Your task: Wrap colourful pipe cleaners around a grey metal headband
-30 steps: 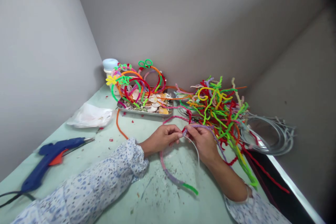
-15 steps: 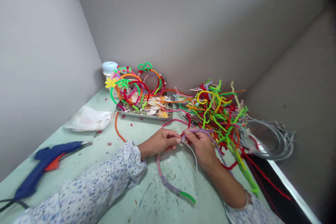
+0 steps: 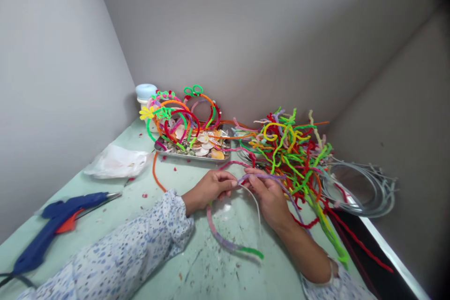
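head view is showing the left hand [image 3: 210,188] and the right hand [image 3: 267,193] meeting fingertip to fingertip, each grip pinching closed on a headband [image 3: 225,240] half-wrapped in purple and green pipe cleaner. its bare arc is curving between the hands, the wrapped end lying on the tabletop [image 3: 147,197]. just beyond is sprawling a pipe cleaner pile [image 3: 291,150], beside bare headbands [image 3: 365,187], a tray [image 3: 191,155] and a glue gun [image 3: 56,218].

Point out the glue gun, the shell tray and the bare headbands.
glue gun [image 3: 52,222], head view, blue body.
shell tray [image 3: 191,156], head view, front rim.
bare headbands [image 3: 378,194], head view, grey outer curve.
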`<state>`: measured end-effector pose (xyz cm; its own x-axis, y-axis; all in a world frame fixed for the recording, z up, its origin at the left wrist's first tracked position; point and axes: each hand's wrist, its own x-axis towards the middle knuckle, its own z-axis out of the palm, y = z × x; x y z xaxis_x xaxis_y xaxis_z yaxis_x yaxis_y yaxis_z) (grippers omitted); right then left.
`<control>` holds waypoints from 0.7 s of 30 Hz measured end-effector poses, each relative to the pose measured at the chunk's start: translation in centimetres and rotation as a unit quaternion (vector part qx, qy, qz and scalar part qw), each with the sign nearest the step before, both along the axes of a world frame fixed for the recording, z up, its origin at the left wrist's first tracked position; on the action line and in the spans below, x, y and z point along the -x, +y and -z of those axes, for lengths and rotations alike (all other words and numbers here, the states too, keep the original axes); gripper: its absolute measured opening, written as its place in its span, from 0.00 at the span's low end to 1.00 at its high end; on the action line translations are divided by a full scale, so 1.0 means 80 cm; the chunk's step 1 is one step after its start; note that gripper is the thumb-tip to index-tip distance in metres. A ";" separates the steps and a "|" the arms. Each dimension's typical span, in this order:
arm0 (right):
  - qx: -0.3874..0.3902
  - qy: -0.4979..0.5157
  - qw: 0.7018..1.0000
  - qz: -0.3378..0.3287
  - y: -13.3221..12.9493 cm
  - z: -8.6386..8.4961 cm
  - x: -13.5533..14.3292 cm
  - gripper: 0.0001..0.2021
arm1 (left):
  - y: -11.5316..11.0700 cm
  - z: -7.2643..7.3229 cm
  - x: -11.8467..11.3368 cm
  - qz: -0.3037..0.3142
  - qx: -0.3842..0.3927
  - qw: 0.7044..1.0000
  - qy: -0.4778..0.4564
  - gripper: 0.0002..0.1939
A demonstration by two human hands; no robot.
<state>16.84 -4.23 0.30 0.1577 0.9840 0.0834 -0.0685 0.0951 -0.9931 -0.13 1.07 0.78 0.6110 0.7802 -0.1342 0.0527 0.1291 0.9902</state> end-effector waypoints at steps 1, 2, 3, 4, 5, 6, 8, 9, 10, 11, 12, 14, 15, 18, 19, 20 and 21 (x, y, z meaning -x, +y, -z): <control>0.000 0.015 1.000 -0.002 0.001 0.003 -0.002 0.18 | 0.002 0.000 0.001 -0.012 0.005 1.000 -0.006 0.15; 0.000 0.025 1.000 0.000 0.001 0.004 -0.004 0.19 | 0.004 0.000 0.002 -0.022 0.010 1.000 -0.013 0.15; 0.000 0.033 0.999 0.003 0.002 0.006 -0.006 0.19 | 0.006 0.000 0.003 -0.029 0.015 0.999 -0.018 0.15; 0.001 0.040 0.999 0.006 0.003 0.006 -0.008 0.19 | 0.007 0.000 0.003 -0.034 0.019 0.999 -0.020 0.15; 0.001 0.047 0.999 0.008 0.004 0.006 -0.010 0.18 | 0.007 0.000 0.003 -0.036 0.020 0.999 -0.021 0.15; 0.002 0.054 0.999 0.007 0.005 0.005 -0.011 0.18 | 0.007 0.000 0.002 -0.038 0.019 0.999 -0.022 0.15; 0.008 0.063 0.998 0.001 0.004 0.003 -0.011 0.16 | 0.006 0.000 0.001 -0.046 0.018 0.998 -0.027 0.15; 0.013 0.066 0.998 -0.007 0.003 0.002 -0.010 0.15 | 0.005 0.000 0.000 -0.050 0.018 0.998 -0.031 0.15; 0.018 0.065 0.998 -0.016 0.002 0.001 -0.009 0.16 | 0.004 -0.001 -0.001 -0.055 0.018 0.998 -0.037 0.15; 0.020 0.062 0.998 -0.023 0.001 0.000 -0.008 0.16 | 0.003 -0.002 -0.001 -0.060 0.017 0.997 -0.042 0.15; 0.019 0.056 0.998 -0.027 0.001 0.000 -0.007 0.16 | 0.002 -0.003 -0.001 -0.066 0.016 0.997 -0.048 0.15; 0.003 0.045 0.999 -0.005 0.002 0.002 -0.008 0.16 | 0.002 -0.005 0.000 -0.075 0.013 0.995 -0.061 0.15; -0.010 0.044 0.999 0.018 0.003 0.003 -0.010 0.16 | 0.003 -0.005 0.000 -0.079 0.014 0.994 -0.070 0.15; -0.039 0.080 0.991 0.100 0.010 0.008 -0.020 0.19 | 0.004 -0.006 0.001 -0.097 0.031 0.988 -0.118 0.15; -0.043 0.099 0.987 0.119 0.013 0.009 -0.025 0.19 | 0.005 -0.006 0.002 -0.102 0.039 0.984 -0.141 0.14; -0.046 0.115 0.983 0.139 0.015 0.009 -0.030 0.20 | 0.005 -0.007 0.002 -0.105 0.046 0.980 -0.165 0.14; -0.053 0.126 0.977 0.162 0.017 0.007 -0.035 0.20 | 0.005 -0.007 0.002 -0.103 0.053 0.975 -0.188 0.13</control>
